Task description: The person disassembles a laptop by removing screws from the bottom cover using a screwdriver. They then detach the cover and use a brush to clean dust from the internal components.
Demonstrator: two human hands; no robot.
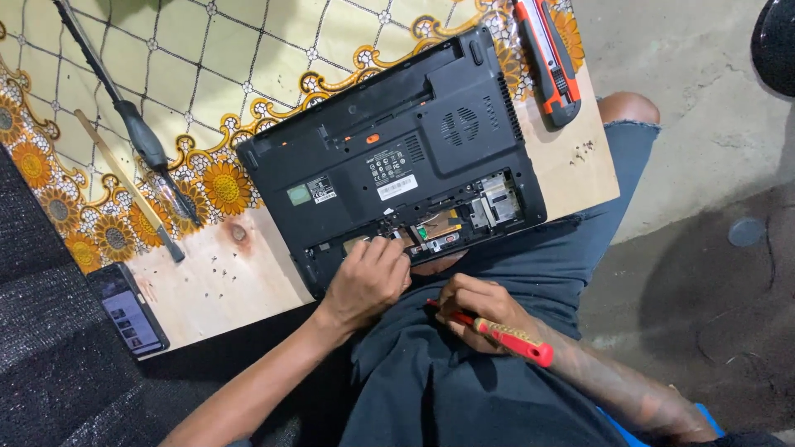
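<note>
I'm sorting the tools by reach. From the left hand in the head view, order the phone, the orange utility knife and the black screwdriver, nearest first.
From the left hand:
1. Black screwdriver, upper left on the patterned cloth.
2. Phone, far left at the table edge; close to the screwdriver's tip, hard to separate.
3. Utility knife, top right.

Screwdriver [507, 333] tip hidden under right hand [479, 310]. Left hand [368, 280] covers part of the laptop's [397, 157] open bay; fingertips out of sight. Label print too small to tell. Utility knife [548, 58] cut off at top edge. Phone [128, 309] screen blurred.
</note>
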